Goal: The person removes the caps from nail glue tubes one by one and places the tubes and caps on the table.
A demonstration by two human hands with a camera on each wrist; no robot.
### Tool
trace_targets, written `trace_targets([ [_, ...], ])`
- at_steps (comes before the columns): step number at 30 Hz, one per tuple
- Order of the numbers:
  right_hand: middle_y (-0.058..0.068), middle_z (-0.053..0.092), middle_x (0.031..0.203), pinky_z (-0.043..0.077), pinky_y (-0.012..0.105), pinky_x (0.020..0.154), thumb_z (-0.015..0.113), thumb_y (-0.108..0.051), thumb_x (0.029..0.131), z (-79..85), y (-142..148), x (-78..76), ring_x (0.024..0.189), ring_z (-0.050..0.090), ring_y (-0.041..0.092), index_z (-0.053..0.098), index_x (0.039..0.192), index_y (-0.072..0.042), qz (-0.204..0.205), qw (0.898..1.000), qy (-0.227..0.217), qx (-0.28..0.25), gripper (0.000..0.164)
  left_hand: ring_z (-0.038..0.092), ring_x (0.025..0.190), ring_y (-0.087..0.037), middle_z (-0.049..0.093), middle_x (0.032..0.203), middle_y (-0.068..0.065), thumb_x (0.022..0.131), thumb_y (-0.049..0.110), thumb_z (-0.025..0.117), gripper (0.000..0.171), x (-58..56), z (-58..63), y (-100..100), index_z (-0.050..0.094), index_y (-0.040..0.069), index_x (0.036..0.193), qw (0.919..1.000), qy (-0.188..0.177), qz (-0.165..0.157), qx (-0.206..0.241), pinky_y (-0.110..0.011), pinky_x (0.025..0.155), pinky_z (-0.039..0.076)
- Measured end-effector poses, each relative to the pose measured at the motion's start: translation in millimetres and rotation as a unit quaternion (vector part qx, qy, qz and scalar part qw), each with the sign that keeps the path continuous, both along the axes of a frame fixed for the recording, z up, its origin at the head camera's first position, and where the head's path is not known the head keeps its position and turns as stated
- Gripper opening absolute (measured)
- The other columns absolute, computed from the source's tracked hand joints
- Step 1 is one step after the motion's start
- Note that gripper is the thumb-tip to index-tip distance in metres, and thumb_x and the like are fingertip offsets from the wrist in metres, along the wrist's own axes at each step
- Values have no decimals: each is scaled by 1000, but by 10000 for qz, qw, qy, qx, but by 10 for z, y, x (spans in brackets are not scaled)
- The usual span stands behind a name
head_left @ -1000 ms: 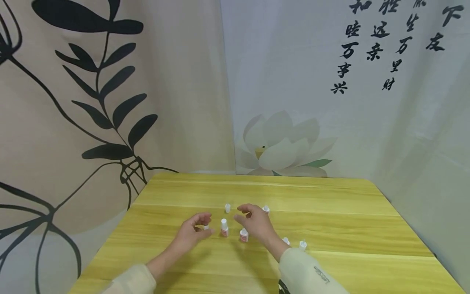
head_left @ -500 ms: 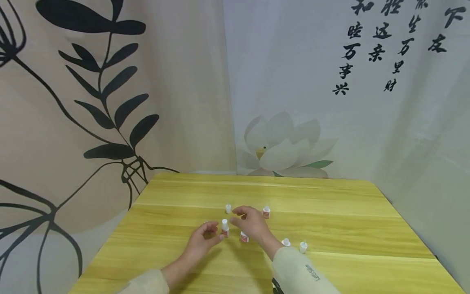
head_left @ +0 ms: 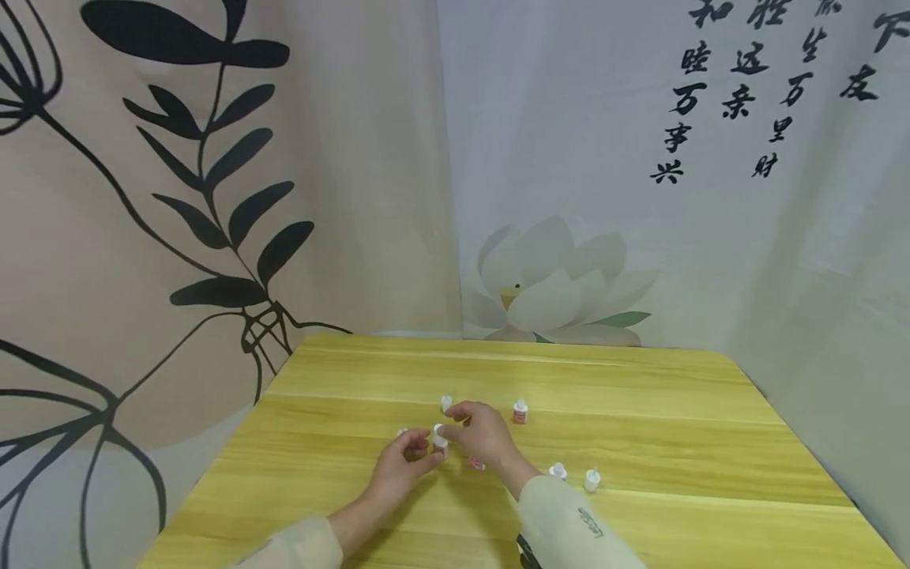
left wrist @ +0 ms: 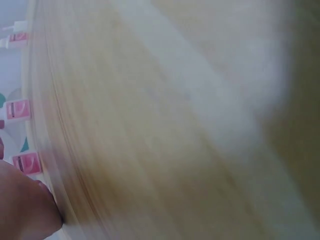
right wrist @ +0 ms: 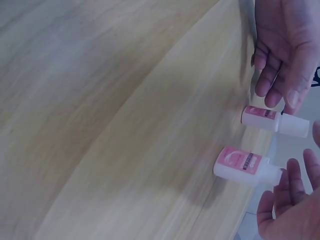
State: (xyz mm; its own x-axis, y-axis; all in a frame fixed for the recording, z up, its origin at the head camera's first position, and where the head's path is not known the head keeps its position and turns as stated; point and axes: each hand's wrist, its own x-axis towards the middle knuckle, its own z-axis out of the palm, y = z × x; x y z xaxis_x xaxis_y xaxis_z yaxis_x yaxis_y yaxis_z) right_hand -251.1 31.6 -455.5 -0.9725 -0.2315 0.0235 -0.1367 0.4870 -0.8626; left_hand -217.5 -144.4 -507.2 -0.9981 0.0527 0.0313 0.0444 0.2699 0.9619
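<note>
A small white bottle with a pink label and white cap (head_left: 440, 444) stands upright between the two hands; in the right wrist view this capped bottle (right wrist: 260, 118) lies just beyond the left fingertips. My left hand (head_left: 403, 468) is at its left side with thumb and fingers apart, close to or touching it. My right hand (head_left: 486, 442) hovers at its right, thumb near the cap, fingers loosely bent. A second pink-labelled bottle (head_left: 477, 465), uncapped, is partly hidden below the right hand; the right wrist view shows this uncapped bottle (right wrist: 240, 165) beside the right fingers.
Farther back stands another bottle (head_left: 520, 412). A small white piece (head_left: 446, 402) sits behind the right fingertips. Two more white pieces (head_left: 592, 480) lie near the right sleeve. The wooden table (head_left: 682, 427) meets patterned curtains behind.
My left hand has moved right, from the white piece at the left to the capped bottle. The right hand has shifted left toward its cap, uncovering the bottle farther back.
</note>
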Motion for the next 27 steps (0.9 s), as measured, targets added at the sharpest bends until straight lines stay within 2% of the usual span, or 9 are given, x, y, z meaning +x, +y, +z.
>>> trace_targets([
  [7,7,64,111,51,30,60,78,-25,86,-31,-36,-21,87,57,20,71,110,-7,69,9999,-34,-69,31,58,100,-25,60,113,-15,84,17,80,54,-15,-21,47,56,-4,128,9998,78,189,0,-31,86,53],
  [18,1,67,93,51,31,60,74,-18,89,-44,-57,-17,81,60,17,73,102,-9,204,9997,41,-87,16,59,99,-24,62,111,-14,86,19,78,52,-17,-32,58,57,-5,127,9993,223,108,-289,-32,84,54],
  [22,0,67,88,47,28,51,73,-16,90,-57,-53,-28,73,59,16,73,104,-8,287,9994,-9,-180,16,60,98,-24,63,111,-14,87,20,77,51,-30,-51,51,58,-5,126,9988,287,46,-393,-31,83,54],
  [27,0,67,90,38,23,41,72,-15,91,-90,-33,-39,64,57,15,72,106,-7,379,9986,-69,-359,18,61,94,-22,65,105,-11,88,19,76,46,-46,-53,65,60,-6,123,9971,488,43,-576,-29,80,55],
])
